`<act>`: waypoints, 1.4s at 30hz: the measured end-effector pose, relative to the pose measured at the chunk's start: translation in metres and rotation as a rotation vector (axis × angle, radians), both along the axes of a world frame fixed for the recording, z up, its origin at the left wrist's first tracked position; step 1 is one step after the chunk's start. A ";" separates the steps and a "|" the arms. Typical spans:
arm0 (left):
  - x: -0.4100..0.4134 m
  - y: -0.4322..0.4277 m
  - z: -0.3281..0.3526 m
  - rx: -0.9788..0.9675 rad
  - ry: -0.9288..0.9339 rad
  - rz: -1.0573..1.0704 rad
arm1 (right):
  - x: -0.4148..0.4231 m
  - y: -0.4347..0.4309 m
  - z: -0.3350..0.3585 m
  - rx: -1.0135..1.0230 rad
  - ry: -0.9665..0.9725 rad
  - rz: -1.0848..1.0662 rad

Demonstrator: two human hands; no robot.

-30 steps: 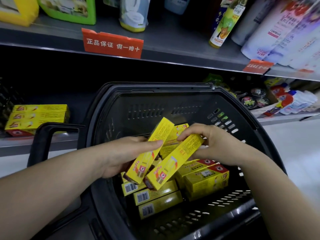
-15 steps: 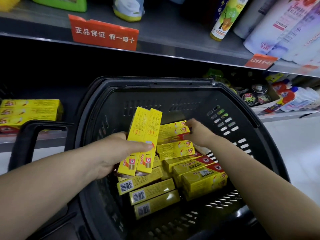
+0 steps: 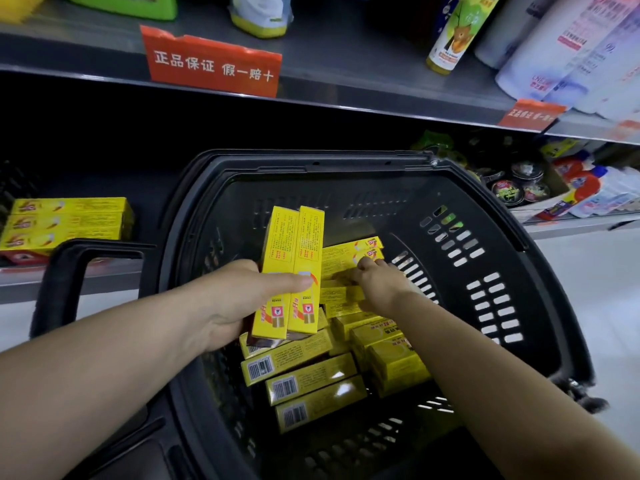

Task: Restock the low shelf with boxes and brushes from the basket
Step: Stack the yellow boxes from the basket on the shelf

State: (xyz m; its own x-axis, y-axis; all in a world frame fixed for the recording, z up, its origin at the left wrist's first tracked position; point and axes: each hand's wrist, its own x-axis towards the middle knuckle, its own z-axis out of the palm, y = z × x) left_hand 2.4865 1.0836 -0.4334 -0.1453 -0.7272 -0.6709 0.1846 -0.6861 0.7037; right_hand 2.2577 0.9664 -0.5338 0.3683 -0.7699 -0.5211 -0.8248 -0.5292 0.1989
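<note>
Two yellow boxes are held upright and side by side in the left hand – the thumb is pressed across their fronts, so that both are gripped – just above the heap of boxes lying in the black basket. The right hand is stretched down onto the far end of that heap, with its fingertips laid on the topmost box. Whether that box is gripped or merely touched cannot be told.

The basket's handle is seen at the left. Behind it, on the low shelf, a shelf stack of the same yellow cartons is set, well apart from those in hand. Above, a red label is fixed to the edge of the upper shelf, on which bottles are stood.
</note>
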 end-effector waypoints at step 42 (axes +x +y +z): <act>0.278 0.104 0.000 0.056 -0.256 0.586 | 0.369 -0.019 0.092 0.409 -1.021 -0.607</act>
